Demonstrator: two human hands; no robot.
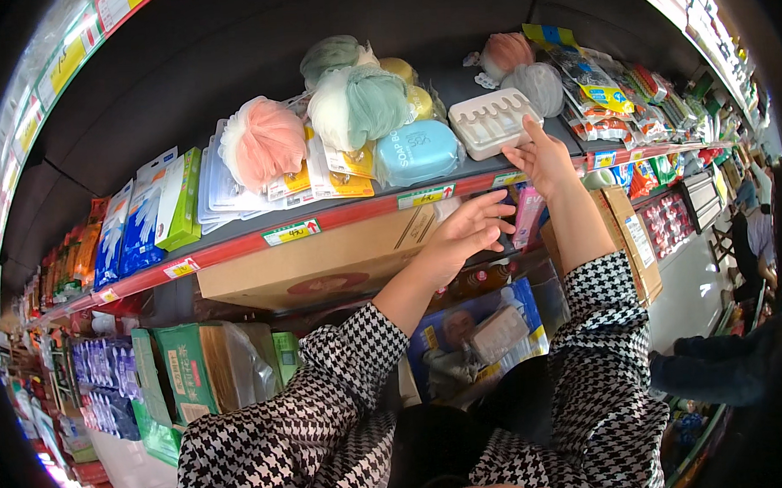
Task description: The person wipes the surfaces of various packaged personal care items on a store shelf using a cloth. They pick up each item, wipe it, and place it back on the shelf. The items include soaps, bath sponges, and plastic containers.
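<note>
My right hand [546,164] holds a white plastic box [490,120] by its right front corner. The box has a row of scalloped slots under a clear part and sits at the front of the shelf. My left hand [469,231] is just below the shelf edge, fingers spread and holding nothing. Left of the white box is a wrapped light-blue soap box [420,152]. Behind and left of that are a green-and-white bath puff [359,105] and a pink-and-white bath puff [265,141], lying over carded packs [319,175].
A red shelf edge [234,247] with price tags runs across in front. Packs of gloves [138,222] stand left, bagged goods [607,104] right. Beneath are a large cardboard carton [313,264] and a green carton [187,370]. A person's dark-clothed legs [710,367] show at the right.
</note>
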